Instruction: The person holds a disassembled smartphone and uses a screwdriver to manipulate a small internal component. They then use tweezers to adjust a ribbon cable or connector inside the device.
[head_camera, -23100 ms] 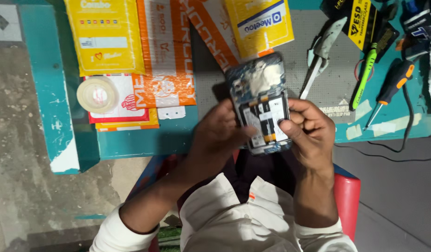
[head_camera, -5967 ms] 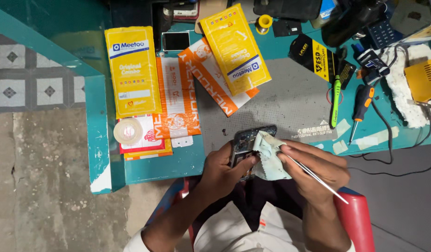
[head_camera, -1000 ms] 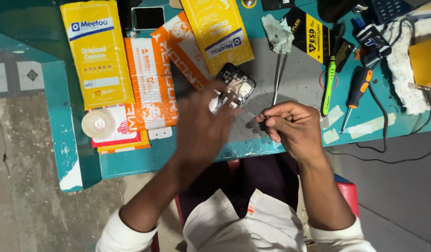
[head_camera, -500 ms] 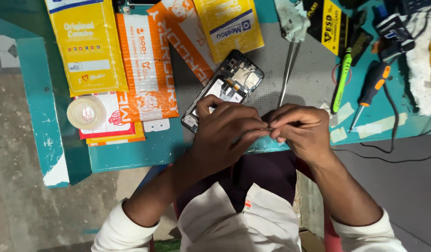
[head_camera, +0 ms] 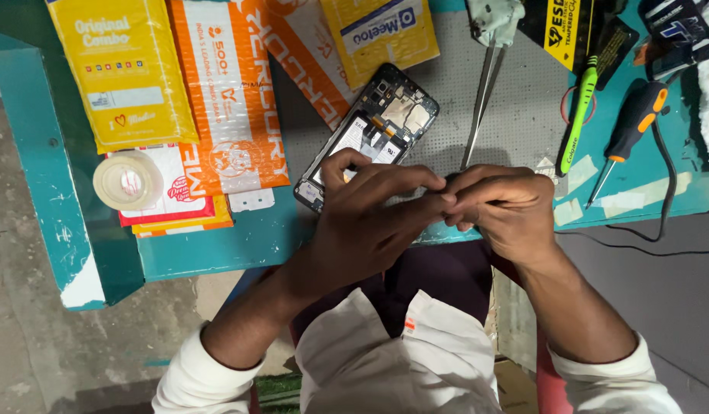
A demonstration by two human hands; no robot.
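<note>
Both hands meet at the front edge of the teal table (head_camera: 216,253), fingertips pressed together. The left hand (head_camera: 370,218) lies partly over the lower end of the opened phone (head_camera: 370,134), thumb touching its frame, fingers curled toward the right hand (head_camera: 504,207). The right hand is pinched shut at the fingertips against the left; whether anything small sits between them I cannot tell.

The phone lies tilted on the grey mat (head_camera: 515,115), back off, its upper end pointing up and right. Right of it the mat is bare except for the tweezers (head_camera: 481,107), which lie nearly upright just beside the phone. Beyond the mat's right edge lie a green tool (head_camera: 577,123) and an orange-handled screwdriver (head_camera: 630,134), well apart from the hands, with strips of tape (head_camera: 638,195) stuck near the table edge.

Left of the phone flat packages overlap: a yellow pouch (head_camera: 124,69) at far left, an orange-and-white mailer (head_camera: 228,92) beside it, a second orange mailer (head_camera: 304,57) slanting under a yellow pouch at top (head_camera: 377,34). A tape roll (head_camera: 128,180) rests on a red-and-white packet (head_camera: 174,199) near the table's left corner
</note>
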